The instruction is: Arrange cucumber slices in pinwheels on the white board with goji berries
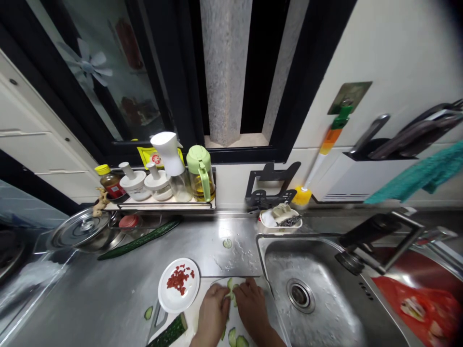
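Observation:
Over a white plate [238, 280] at the bottom centre, my left hand [213, 308] pinches a pale green cucumber slice [230, 285] between its fingertips. Close on the right, my right hand [251, 306] has its fingers closed at the same small group of slices. Their undersides are hidden. More cucumber slices [241, 341] lie on the plate nearer to me. A cut cucumber piece [170, 332] rests on the white cutting board [194, 313] to the left. Beside it stands a small white dish [167, 301] holding red goji berries [180, 278].
A whole cucumber [141, 241] lies on the steel counter behind the dish. Loose slices are at the left [148, 313] and back [227, 243]. The sink [318, 289] with its faucet [379, 236] is on the right. Seasoning jars and an oil bottle [200, 176] line the shelf.

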`<state>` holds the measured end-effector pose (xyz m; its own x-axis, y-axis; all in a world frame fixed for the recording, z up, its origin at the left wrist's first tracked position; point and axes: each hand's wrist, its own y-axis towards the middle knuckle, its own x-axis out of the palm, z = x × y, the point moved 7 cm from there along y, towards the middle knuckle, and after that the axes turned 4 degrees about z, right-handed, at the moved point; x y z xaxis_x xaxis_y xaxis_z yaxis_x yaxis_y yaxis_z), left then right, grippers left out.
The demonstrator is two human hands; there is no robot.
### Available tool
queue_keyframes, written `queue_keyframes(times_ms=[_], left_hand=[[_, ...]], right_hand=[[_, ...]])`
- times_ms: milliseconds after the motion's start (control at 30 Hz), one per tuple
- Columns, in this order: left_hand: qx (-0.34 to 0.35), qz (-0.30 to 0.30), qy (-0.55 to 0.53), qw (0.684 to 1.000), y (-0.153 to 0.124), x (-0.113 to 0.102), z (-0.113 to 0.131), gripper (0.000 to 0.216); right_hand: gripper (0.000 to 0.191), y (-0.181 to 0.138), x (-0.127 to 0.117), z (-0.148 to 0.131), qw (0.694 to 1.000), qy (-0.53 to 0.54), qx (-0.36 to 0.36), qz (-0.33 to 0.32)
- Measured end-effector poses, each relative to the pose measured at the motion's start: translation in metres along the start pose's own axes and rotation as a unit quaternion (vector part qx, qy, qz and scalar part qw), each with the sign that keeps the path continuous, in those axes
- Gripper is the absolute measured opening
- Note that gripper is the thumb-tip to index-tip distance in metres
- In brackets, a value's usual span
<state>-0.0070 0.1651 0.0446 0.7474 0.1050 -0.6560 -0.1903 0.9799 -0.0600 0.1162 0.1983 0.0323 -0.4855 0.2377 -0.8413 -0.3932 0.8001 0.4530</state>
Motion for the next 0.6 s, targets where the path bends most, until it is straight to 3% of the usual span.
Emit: queue_keyframes(times_ms=[167,367,600], left_hand=[[0.002,-0.014,0.031,0.999,0.008,0.01,0.007,0.03],[-0.011,-0.03,0.062,0.998,0.012,0.019,0.0,0.03],[-0.008,-0.03,0.081,0.996,0.012,0.022,-0.002,0.027]], right_hand=[[0.023,0.0,-0.011,-0.003,0.999,-0.004,-0.026,0.038],[0.018,-0.005,-0.002,0.0,0.999,0.013,-0.014,0.047],[0.019,-0.008,0.001,0.007,0.998,0.046,0.039,0.003]])
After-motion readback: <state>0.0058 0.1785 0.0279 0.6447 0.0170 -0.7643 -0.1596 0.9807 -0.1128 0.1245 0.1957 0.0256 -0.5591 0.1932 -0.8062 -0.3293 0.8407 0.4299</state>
